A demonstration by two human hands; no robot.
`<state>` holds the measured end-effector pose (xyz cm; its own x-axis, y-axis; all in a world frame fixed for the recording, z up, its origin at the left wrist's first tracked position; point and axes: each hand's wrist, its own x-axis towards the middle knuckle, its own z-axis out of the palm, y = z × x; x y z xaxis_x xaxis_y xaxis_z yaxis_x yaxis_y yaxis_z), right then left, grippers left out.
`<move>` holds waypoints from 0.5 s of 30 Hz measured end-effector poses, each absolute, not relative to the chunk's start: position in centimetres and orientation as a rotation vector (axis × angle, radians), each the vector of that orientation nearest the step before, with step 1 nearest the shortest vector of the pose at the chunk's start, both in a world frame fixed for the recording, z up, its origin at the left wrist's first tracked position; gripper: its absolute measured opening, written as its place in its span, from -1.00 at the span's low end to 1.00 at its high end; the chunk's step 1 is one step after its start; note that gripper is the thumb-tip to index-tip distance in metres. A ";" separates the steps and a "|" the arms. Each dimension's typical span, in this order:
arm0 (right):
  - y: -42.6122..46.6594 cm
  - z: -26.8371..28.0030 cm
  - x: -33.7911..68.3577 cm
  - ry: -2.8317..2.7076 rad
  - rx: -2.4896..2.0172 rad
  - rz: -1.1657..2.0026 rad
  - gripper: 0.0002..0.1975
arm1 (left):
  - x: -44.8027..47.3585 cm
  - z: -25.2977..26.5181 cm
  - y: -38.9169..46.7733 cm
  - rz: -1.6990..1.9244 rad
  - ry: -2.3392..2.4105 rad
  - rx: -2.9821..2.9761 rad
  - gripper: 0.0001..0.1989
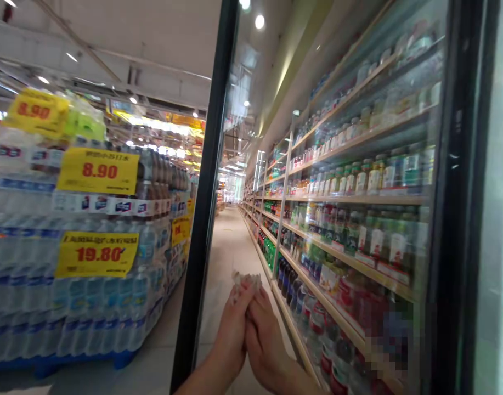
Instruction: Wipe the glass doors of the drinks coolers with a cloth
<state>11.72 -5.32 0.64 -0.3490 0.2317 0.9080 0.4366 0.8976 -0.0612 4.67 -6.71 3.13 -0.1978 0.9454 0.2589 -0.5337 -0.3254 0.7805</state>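
My left hand (pixel 233 323) and my right hand (pixel 264 329) are pressed side by side at the lower middle of the head view. Both have their fingers closed on a crumpled whitish wad (pixel 247 281), maybe tissue or cloth; its kind is not clear. The wad shows above the fingertips, in front of the glass pane (pixel 251 230) of a dark-framed door (pixel 205 164). Whether the wad touches the glass I cannot tell.
Packs of bottled water (pixel 103 296) are stacked at left on a blue pallet (pixel 41 365), with yellow price signs (pixel 98 170). Shelves of bottled drinks (pixel 358 181) appear in the glass at right. A dark upright frame (pixel 452 192) stands at far right. Tiled floor (pixel 229 236) runs back.
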 end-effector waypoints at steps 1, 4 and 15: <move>-5.3 1.3 12.0 -2.012 -0.458 -0.258 -0.50 | 3.9 3.1 -7.1 1.747 0.692 0.881 -0.48; -5.1 5.6 12.9 -1.935 -0.388 -0.353 -0.65 | 0.5 3.3 -8.5 1.822 0.888 0.935 -0.48; -10.1 19.1 11.6 -1.192 -0.081 -0.863 -0.85 | -9.0 3.0 -0.9 2.337 1.720 1.643 -0.35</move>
<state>11.58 -10.06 19.10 0.0989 -0.5427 0.8341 0.6231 0.6873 0.3733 -9.04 -0.90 3.04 -0.5001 0.3692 0.7833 0.6381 -0.4544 0.6216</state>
